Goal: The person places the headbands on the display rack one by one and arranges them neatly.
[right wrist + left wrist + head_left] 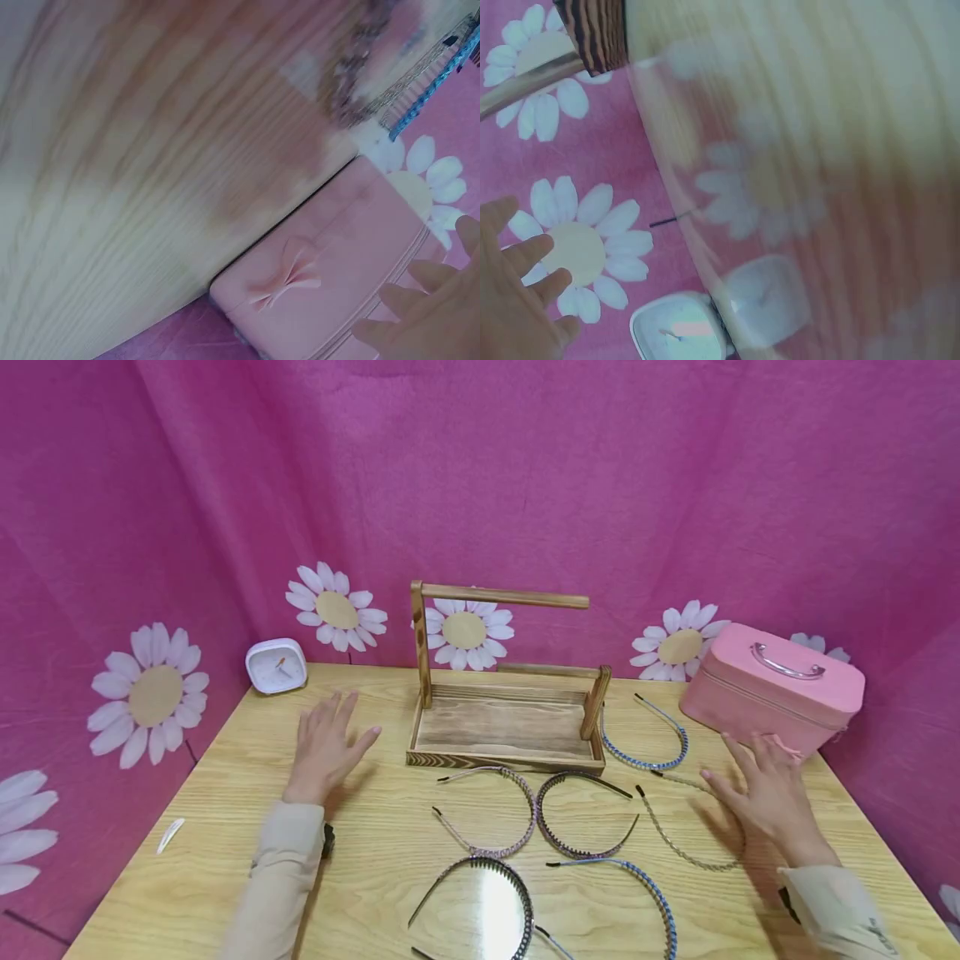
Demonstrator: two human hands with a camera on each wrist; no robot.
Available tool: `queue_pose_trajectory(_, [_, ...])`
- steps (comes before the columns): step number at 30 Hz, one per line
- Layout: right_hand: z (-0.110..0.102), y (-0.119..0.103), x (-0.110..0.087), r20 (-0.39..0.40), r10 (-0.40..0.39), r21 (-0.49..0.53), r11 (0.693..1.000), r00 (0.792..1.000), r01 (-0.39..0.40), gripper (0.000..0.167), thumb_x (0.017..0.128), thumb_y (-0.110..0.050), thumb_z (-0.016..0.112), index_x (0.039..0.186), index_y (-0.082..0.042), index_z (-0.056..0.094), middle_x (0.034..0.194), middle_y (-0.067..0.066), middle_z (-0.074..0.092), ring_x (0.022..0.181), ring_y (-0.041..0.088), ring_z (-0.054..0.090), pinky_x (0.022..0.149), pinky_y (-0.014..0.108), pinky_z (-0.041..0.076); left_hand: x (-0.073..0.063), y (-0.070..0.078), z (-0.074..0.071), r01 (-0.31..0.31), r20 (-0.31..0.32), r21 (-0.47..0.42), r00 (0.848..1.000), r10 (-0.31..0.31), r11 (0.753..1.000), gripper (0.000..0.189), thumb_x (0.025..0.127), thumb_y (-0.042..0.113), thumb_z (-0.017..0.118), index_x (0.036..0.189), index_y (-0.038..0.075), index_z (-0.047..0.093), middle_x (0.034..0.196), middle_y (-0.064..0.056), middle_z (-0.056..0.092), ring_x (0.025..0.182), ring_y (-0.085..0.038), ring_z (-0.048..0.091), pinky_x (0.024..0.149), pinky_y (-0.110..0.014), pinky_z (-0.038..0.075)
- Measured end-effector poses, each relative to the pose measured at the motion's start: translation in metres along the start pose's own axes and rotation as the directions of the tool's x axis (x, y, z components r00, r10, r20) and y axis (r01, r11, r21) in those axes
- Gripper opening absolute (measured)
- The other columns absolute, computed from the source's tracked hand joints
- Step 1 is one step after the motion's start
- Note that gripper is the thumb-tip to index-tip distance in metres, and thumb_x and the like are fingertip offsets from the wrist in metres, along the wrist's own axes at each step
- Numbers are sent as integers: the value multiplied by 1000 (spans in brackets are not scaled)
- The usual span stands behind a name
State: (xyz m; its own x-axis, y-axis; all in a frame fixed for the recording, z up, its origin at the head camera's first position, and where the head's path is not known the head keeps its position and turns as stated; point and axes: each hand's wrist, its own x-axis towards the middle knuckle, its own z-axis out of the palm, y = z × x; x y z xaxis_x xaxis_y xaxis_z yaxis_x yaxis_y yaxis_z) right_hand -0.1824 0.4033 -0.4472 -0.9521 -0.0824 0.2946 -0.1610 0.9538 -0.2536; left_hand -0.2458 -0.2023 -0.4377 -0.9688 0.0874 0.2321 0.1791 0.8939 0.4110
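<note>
My left hand [326, 752] is over the left of the table, fingers spread and holding nothing, between the white clock [276, 666] and the wooden carrier [504, 762]. My right hand [776, 802], also spread and holding nothing, is in front of the pink case [772, 681] and overlaps part of a thin gold-toned headband [678, 850]. More headbands lie around: a blue one [684, 747] by the carrier's right end, a pinkish one [531, 814] and a brown one [543, 831] before it, a dark one [528, 893] and another blue one [666, 906] nearest me.
A small white hair clip [170, 835] lies near the table's left edge. The carrier has a raised wooden bar handle [510, 596]. A pink bow [289, 281] decorates the case's front. Pink cloth [480, 468] with daisies hangs behind and beside the table.
</note>
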Motion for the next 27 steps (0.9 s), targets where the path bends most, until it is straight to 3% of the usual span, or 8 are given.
queue_pose_trajectory(5, [1,-11,0,29,-21,14,1000,999,21,73,96,-46,54,152,-6,30,147,39,29,133,62,24,104,76,14,0,8,7,-8,1,-90,1000,8,996,71,97,44,52,151,4,30,154,-28,29,141,-49,25,117,-62,13])
queue_pose_trajectory(9, [3,-20,1,63,-32,22,999,997,31,72,97,-45,53,153,-7,28,145,39,34,132,60,28,105,72,18,-1,15,15,19,34,-219,999,-11,975,69,100,41,49,152,2,27,154,-28,29,141,-49,24,117,-61,16])
queue_pose_trajectory(18, [12,-36,12,91,-74,15,997,993,73,60,98,-35,56,146,-3,40,134,34,51,119,58,45,97,68,35,-4,31,28,162,167,-438,981,-97,884,68,103,36,44,155,2,16,158,-26,22,145,-48,13,118,-60,15])
queue_pose_trajectory(22, [17,-37,17,81,-102,4,995,992,102,52,98,-26,58,142,-1,46,127,32,58,113,58,50,92,68,40,-7,38,34,185,190,-508,977,-100,841,67,104,33,44,155,1,15,155,-28,27,143,-48,22,116,-60,22])
queue_pose_trajectory(27, [23,-39,20,6,-169,15,986,986,169,40,93,-12,64,131,-1,58,117,28,66,103,52,57,87,64,45,-10,45,45,222,198,-599,972,-127,770,66,103,27,47,154,-1,15,150,-31,34,138,-47,34,114,-56,30])
